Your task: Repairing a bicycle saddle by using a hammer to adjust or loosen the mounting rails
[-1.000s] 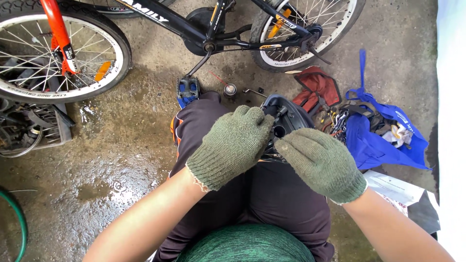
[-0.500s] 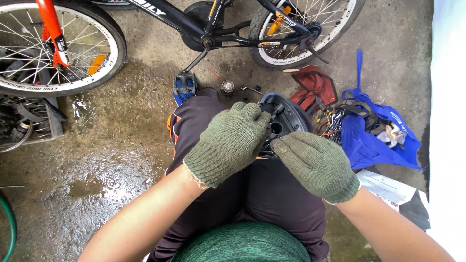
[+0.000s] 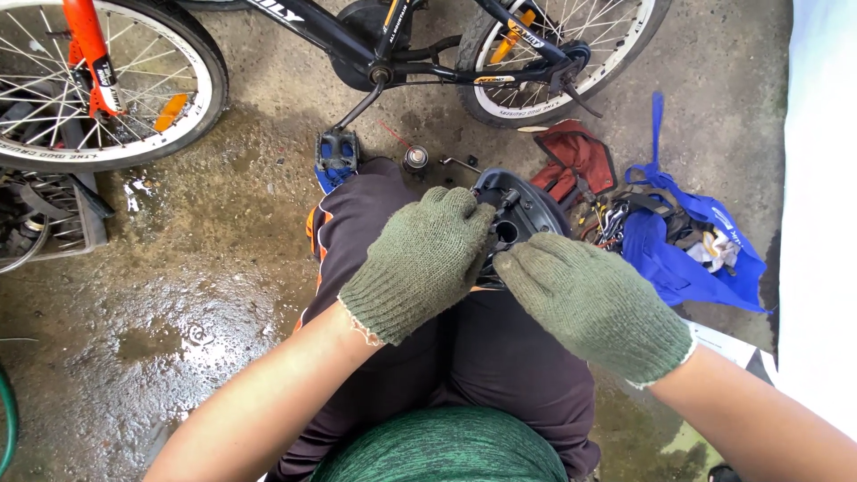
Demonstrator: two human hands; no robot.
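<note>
Nearest the camera is the person's green knitted top (image 3: 446, 451), and beyond it dark trousers (image 3: 500, 357) with an orange stripe along the left thigh. Both hands wear olive-green knitted work gloves and meet over the lap. The left hand (image 3: 420, 263) lies with its back up, its fingers (image 3: 464, 205) curled over the near left edge of a black bicycle saddle (image 3: 527, 214), gripping it. The right hand (image 3: 594, 303) comes in from the right with its fingers (image 3: 522, 259) bunched narrow against the saddle's near edge (whether they pinch some small part there cannot be told, since the glove hides the tips). The saddle rests upside down on the knees, its ribbed plastic underside and a round hole showing between the two hands.

Just past the knees, on the wet concrete floor (image 3: 178, 295), lie a small metal cylinder (image 3: 415, 159) and a bent metal key (image 3: 457, 163). To the right sit a red cloth pouch (image 3: 576, 161) and an open blue bag (image 3: 678, 250) with straps and tangled bits of hardware spilling from it.

Farthest off stands a black bicycle (image 3: 357, 40): its blue pedal (image 3: 336, 150) hangs down near the left knee, its rear wheel (image 3: 571, 62) is at upper right, and an orange-forked front wheel (image 3: 98, 85) at upper left. A dark crate (image 3: 54, 223) sits at the left edge.
</note>
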